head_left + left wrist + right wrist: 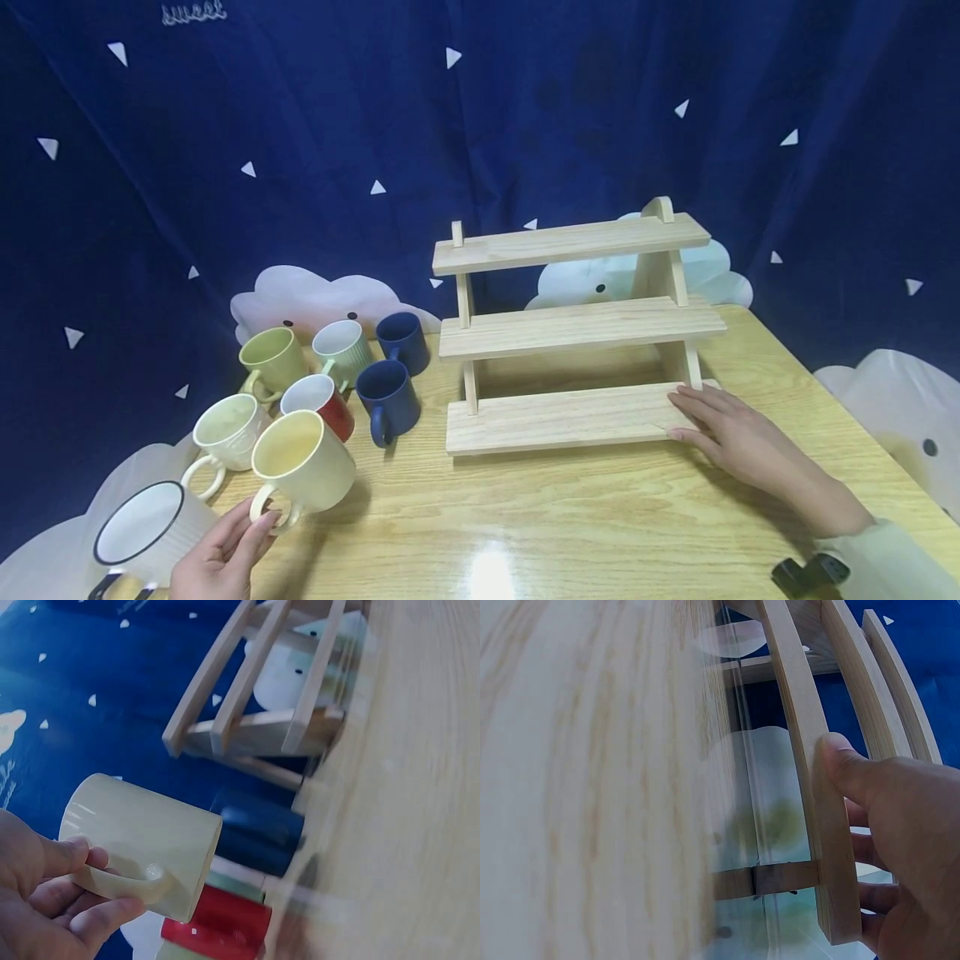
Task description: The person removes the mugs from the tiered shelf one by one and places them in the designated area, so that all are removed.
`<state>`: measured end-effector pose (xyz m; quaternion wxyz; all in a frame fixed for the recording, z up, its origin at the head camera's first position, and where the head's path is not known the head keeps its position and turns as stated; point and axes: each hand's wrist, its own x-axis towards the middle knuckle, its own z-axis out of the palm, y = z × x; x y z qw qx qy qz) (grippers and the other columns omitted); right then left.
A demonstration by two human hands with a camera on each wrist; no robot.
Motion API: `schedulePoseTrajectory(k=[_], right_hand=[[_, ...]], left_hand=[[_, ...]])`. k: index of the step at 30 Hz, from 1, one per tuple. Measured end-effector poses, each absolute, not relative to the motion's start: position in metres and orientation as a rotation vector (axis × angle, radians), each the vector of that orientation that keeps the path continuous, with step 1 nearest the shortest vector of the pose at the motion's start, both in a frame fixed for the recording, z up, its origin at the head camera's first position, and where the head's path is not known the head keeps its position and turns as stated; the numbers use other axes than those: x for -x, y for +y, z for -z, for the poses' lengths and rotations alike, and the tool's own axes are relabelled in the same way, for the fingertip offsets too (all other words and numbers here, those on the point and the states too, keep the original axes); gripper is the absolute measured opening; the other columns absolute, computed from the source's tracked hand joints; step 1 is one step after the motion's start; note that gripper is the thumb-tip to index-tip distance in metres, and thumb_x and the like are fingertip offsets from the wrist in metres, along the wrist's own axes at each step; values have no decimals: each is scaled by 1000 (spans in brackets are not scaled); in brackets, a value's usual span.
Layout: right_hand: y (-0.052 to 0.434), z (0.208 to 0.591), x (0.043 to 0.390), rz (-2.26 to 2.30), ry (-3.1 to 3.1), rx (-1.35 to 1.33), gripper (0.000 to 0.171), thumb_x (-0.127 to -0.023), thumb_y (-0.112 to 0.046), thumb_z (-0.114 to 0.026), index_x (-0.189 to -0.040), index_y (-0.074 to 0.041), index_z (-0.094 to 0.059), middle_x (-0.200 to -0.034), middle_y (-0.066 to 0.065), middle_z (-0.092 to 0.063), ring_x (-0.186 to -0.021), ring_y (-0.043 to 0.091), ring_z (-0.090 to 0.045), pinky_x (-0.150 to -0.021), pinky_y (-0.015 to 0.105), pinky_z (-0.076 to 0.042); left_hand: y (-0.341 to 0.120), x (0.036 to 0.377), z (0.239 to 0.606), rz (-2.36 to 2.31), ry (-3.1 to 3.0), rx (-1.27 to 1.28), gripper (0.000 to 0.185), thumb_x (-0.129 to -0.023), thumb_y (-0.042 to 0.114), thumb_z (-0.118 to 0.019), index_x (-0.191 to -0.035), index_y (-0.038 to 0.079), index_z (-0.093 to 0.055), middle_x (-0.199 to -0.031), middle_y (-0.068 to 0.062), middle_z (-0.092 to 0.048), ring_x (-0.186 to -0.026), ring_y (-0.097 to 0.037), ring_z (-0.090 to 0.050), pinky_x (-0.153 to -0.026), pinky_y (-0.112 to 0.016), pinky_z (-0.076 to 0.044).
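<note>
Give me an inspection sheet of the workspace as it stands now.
Surface: wooden table, glare spot near the front edge.
Job's things: cream mug held by its handle; three-tier wooden rack, shelves bare.
Clutter: white mug, red mug, green mug, pale ribbed mug, two navy mugs, black-rimmed mug.
Grippers: left hand pinches the cream mug's handle; right hand rests on the rack's bottom shelf end.
Cables: nothing seen.
Surroundings: dark blue curtain with cloud shapes.

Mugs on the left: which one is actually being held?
The pale yellow mug. The left hand grips its handle, fingers curled round it; the other mugs, including the white black-rimmed mug beside it, are untouched.
</note>
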<state>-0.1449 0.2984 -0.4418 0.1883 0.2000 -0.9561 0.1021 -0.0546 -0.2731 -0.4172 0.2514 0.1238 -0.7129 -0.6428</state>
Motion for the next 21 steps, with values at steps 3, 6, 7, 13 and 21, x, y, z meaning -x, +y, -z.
schedulePoseTrajectory(k=[3, 6, 7, 13, 21], right_hand=[[298, 442, 144, -287, -2691, -555, 54, -82, -42, -60, -126, -11, -51, -127, 9, -48, -118, 33, -39, -93, 47, -32], [298, 441, 143, -285, -2708, -544, 54, -82, -43, -59, -126, -11, -51, -128, 9, -48, -118, 33, -39, -94, 47, -32], [297, 441, 143, -283, -2720, -541, 55, -83, -44, -58, -126, -11, -50, -128, 9, -48, -118, 34, -39, -94, 48, -31], [297, 440, 141, -269, -2757, -535, 55, -85, -46, -54, -127, -10, -49, -129, 12, -46, -119, 35, -38, -95, 48, -30], [297, 440, 143, -278, -2706, -560, 54, -83, -42, -59, -126, -10, -50, -128, 9, -48, -118, 33, -39, -94, 47, -32]], left_hand=[[-283, 51, 424, 1761, -1902, -318, 18, -76, -11, -63, -92, -5, -64, -71, 8, -67, -65, -4, -63, -55, -20, -51], [-296, 48, 433, 1739, -1988, -248, 16, -80, -4, -61, -94, 3, -64, -75, 11, -66, -68, 0, -62, -56, -17, -50], [-301, 47, 436, 1726, -2020, -242, 17, -81, -2, -61, -94, 8, -65, -76, 12, -66, -69, 1, -62, -56, -17, -50], [-317, 47, 455, 1699, -2051, -355, 15, -83, 7, -62, -91, 20, -65, -73, 16, -64, -67, 4, -60, -55, -14, -49], [-325, 51, 468, 1602, -2134, -525, 13, -83, 15, -63, -96, 13, -65, -67, 25, -60, -62, 6, -59, -53, -12, -49]])
